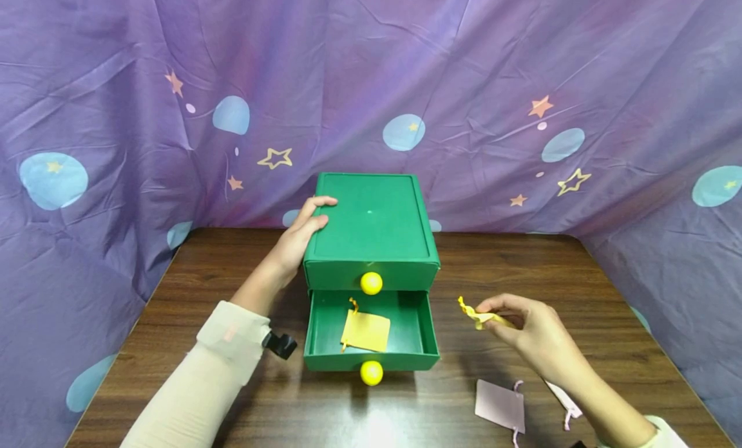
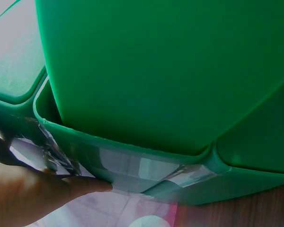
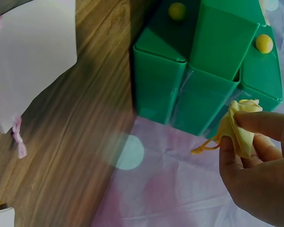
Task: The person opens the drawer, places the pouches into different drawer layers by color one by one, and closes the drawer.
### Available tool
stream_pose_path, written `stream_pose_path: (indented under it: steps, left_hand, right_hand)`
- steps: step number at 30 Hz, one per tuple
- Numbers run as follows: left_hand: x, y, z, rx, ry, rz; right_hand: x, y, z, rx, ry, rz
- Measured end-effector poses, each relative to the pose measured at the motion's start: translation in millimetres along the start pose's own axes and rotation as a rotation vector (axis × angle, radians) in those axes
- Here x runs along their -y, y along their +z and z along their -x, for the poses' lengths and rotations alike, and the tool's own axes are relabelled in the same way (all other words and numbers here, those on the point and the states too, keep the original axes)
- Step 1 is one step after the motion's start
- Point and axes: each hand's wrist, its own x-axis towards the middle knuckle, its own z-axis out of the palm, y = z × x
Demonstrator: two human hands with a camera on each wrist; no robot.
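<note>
I have the person's right hand (image 1: 530,322) in view just right of the green plastic drawer cabinet (image 1: 371,219), held above the table with thumb and fingertips pinching a small yellow cloth pouch with an orange drawstring (image 1: 481,317). On my right wrist view the pouch is bunched and creased between those fingers, its cord dangling free.

The left hand (image 1: 295,239) lies against the cabinet's left side, with two fingers reaching the edge of its top; I see it pressing there rather than wrapped round anything. My left wrist view shows its thumb against the side wall, beside strips of clear tape (image 2: 132,166).

Beneath the cabinet's closed top drawer, with its round yellow knob (image 1: 371,283), a green plastic drawer (image 1: 408,319) is pulled out towards me. A second flat yellow cloth pouch (image 1: 366,332) lies inside it.

On the dark brown wood-grain table (image 1: 585,293), to the front right of the cabinet, I find a lilac cloth pouch (image 1: 500,406) and, near it, a pale pink pouch (image 1: 563,400) partly hidden by the right forearm. A purple fabric backdrop with stars (image 1: 348,68) hangs behind the cabinet.
</note>
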Motion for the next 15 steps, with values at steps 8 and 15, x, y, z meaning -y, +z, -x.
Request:
stream_pose_path:
  steps: [8, 15]
  left_hand:
    - [0.6, -0.2, -0.5, 0.004, 0.003, 0.003]
    - [-0.1, 0.2, -0.5, 0.002, -0.002, 0.006]
  right_hand:
    - [9.4, 3.8, -2.6, 0.001, -0.035, -0.051]
    - [16.0, 7.8, -6.1, 0.028, -0.034, -0.087]
